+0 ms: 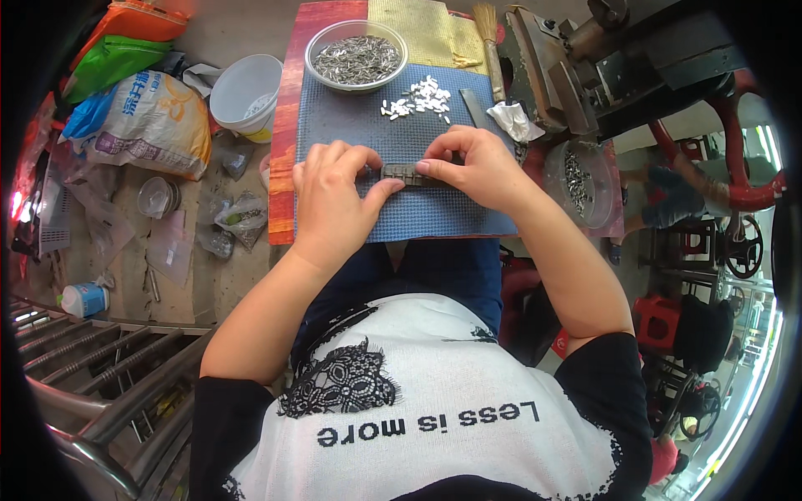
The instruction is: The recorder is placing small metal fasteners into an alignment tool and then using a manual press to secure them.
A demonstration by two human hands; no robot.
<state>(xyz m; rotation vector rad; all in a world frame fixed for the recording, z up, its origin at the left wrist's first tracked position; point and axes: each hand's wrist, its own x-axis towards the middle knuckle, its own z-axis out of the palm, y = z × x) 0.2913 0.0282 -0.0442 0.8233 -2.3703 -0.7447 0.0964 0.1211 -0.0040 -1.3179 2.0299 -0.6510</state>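
Observation:
A short, dark metal bar (404, 174) with notches along it lies on the blue ribbed mat (334, 125). My left hand (332, 188) pinches its left end between thumb and forefinger. At the other end, my right hand (484, 169) grips it with thumb and bent fingers, which partly hide that end. Beyond my hands, small white pieces (430, 96) lie in a loose heap on the mat. A clear round bowl (311, 65) full of thin, silvery metal pins stands at the far left of the mat.
A flat metal strip (474, 108), a crumpled white tissue (515, 122) and a straw brush (489, 46) lie at the right. Beside them stand a dark machine (547, 75) and a clear tub (555, 188) of small metal parts. A white bucket (230, 96) stands left of the table.

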